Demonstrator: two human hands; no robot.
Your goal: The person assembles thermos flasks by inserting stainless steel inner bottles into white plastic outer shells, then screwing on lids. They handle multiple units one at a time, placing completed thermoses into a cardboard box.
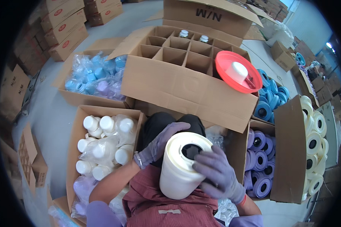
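A cream-white cylindrical canister [180, 183] stands tilted on my lap, over a maroon apron [155, 208]. Its round cream lid [174, 145] has a dark hole in the middle. Both my hands wear greyish-purple gloves. My left hand [165, 138] wraps round the far left side of the canister, its fingertips partly hidden behind the lid. My right hand [219, 176] curves over the lid's right edge, fingers bent against it and slightly blurred.
A divided carton [178, 79] holds two bottles; a red dish [250, 85] with a white cup sits on its corner. Around me stand cartons of white containers [98, 149], blue caps [91, 77], purple ring lids [259, 160], blue ring lids [263, 111] and cream ring lids [314, 142].
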